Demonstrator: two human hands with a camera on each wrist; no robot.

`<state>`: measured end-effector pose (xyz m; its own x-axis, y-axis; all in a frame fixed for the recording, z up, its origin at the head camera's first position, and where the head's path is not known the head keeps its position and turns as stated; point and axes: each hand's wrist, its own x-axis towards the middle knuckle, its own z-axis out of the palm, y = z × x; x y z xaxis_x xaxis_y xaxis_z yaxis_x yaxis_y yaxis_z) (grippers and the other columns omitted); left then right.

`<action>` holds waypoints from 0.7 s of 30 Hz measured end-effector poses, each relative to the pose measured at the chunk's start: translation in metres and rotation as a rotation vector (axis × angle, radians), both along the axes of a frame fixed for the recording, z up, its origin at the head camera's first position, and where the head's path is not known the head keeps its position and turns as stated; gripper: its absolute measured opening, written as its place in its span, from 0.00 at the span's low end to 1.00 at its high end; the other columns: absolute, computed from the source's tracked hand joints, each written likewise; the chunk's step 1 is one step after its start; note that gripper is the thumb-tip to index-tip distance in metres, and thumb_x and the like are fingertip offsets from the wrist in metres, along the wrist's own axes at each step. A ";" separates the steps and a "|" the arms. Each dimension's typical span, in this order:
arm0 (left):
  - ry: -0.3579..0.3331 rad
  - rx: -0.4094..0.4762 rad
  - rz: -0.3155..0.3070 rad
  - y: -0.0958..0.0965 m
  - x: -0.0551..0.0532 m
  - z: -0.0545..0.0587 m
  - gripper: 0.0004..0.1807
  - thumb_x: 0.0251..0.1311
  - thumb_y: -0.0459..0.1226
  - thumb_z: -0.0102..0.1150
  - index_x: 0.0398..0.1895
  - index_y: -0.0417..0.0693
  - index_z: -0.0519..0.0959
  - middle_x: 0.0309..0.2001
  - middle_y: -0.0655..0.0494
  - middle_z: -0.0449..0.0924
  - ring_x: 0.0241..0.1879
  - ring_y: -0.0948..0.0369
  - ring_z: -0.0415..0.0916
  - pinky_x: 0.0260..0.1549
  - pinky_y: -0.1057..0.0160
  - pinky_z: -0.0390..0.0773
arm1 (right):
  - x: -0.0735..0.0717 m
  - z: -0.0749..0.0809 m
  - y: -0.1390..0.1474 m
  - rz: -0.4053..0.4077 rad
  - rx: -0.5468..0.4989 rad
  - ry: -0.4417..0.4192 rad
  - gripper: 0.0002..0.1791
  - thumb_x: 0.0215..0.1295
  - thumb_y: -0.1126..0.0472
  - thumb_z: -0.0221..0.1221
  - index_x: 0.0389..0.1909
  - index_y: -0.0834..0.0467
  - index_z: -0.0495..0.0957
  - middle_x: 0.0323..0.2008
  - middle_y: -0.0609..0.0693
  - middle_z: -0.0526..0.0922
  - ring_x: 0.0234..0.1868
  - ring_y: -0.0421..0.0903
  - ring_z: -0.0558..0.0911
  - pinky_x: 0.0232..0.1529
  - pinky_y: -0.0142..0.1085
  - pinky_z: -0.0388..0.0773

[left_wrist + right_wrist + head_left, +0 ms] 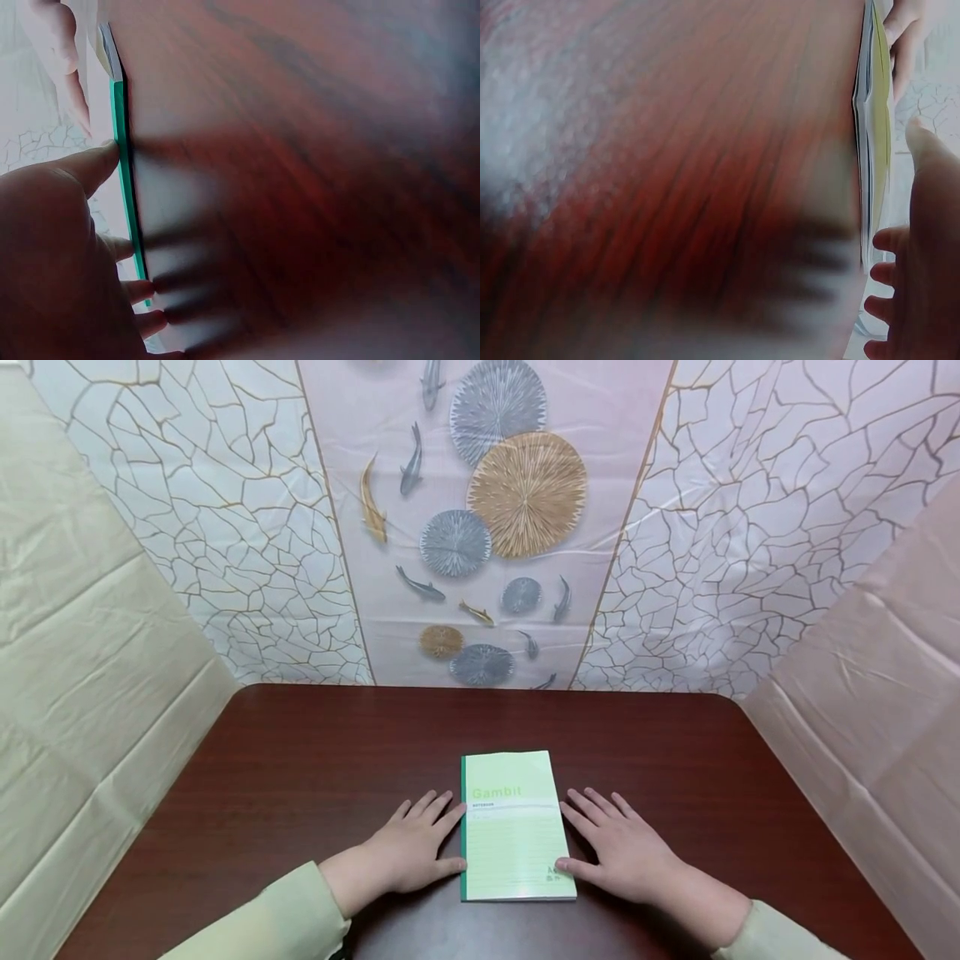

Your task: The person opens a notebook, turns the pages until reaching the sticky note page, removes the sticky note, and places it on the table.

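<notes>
A light green notebook point(516, 847) with "Gambit" on its cover lies closed on the table, its dark green spine point(126, 191) facing left. On the spine side, my left hand point(411, 849) is spread palm down, thumb and forefinger touching the spine. My right hand point(628, 853) spreads along the opposite side. Its thumb reaches over the lower right edge of the cover, while the forefinger is close to that edge. In the right wrist view, the page edges point(866, 127) are slightly parted and the right fingers look straight. Neither hand grips the notebook.
The dark reddish-brown table point(337, 743) has rounded far corners. A patterned cloth point(247, 527) with fish and round leaf shapes hangs behind it. Plain pale cloths point(82, 693) stand along the left and right sides.
</notes>
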<state>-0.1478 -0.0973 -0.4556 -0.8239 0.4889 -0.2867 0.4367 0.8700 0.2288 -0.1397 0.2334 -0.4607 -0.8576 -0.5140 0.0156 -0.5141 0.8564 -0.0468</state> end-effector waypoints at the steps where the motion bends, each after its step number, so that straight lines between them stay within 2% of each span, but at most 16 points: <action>1: -0.002 0.002 0.001 0.000 0.000 0.000 0.45 0.65 0.67 0.46 0.79 0.59 0.52 0.79 0.51 0.47 0.77 0.50 0.42 0.71 0.41 0.50 | 0.000 -0.001 0.000 0.002 -0.002 0.001 0.50 0.63 0.22 0.42 0.73 0.54 0.65 0.74 0.52 0.62 0.75 0.56 0.58 0.71 0.58 0.52; 9: -0.007 0.008 -0.001 -0.001 0.000 0.000 0.44 0.65 0.66 0.46 0.79 0.59 0.52 0.79 0.51 0.47 0.77 0.50 0.42 0.71 0.40 0.49 | 0.002 -0.002 -0.002 0.006 -0.030 0.021 0.49 0.64 0.23 0.43 0.74 0.54 0.63 0.74 0.53 0.63 0.75 0.56 0.59 0.71 0.57 0.53; 15: -0.021 0.004 -0.003 -0.001 0.000 -0.001 0.45 0.65 0.67 0.45 0.80 0.60 0.51 0.79 0.52 0.46 0.78 0.50 0.41 0.71 0.40 0.49 | 0.005 -0.001 -0.001 0.024 -0.103 0.014 0.48 0.67 0.26 0.45 0.76 0.57 0.59 0.74 0.53 0.61 0.75 0.55 0.58 0.72 0.56 0.53; 21: -0.035 0.019 -0.003 -0.001 0.000 0.000 0.44 0.65 0.66 0.46 0.80 0.60 0.51 0.79 0.52 0.45 0.78 0.50 0.41 0.71 0.40 0.48 | 0.007 0.003 -0.004 0.071 -0.154 0.069 0.46 0.70 0.31 0.47 0.75 0.62 0.58 0.74 0.54 0.61 0.75 0.55 0.59 0.71 0.55 0.55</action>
<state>-0.1474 -0.0983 -0.4551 -0.8119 0.4973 -0.3057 0.4311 0.8639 0.2603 -0.1331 0.2292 -0.4574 -0.8138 -0.5598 0.1562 -0.5792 0.8035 -0.1377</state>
